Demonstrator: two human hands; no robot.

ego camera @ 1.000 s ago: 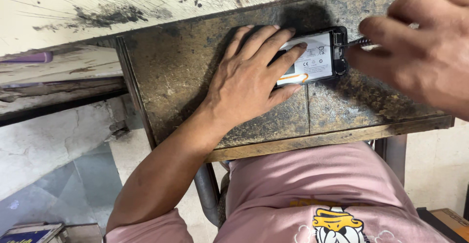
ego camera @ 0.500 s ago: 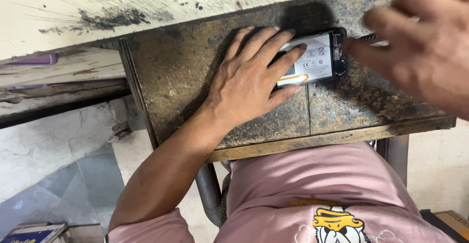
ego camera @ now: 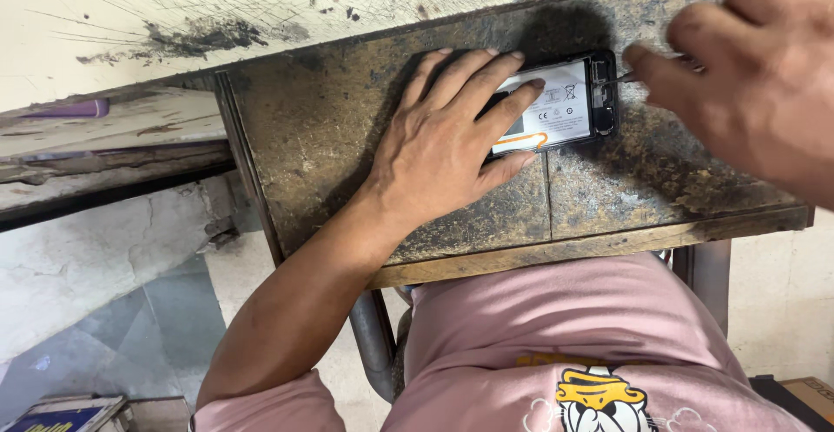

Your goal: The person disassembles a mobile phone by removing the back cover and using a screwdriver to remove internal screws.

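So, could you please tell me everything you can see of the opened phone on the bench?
The opened phone lies flat, back cover off, on the worn metal bench top. Its black frame surrounds a white battery with an orange strip. The left hand presses its left part; the right hand holds a thin tool at its dark right end.

colours and patterns at a worn work surface.
black-framed opened phone [ego camera: 573, 102] with a white battery edged by an orange strip; mottled brown-and-black stained table [ego camera: 347, 136]; pink shirt [ego camera: 573, 345] with a yellow, white and black cartoon print; cream wall [ego camera: 261, 6] scored with dark scratches and black smudges; grey-green floor tiles [ego camera: 130, 328].
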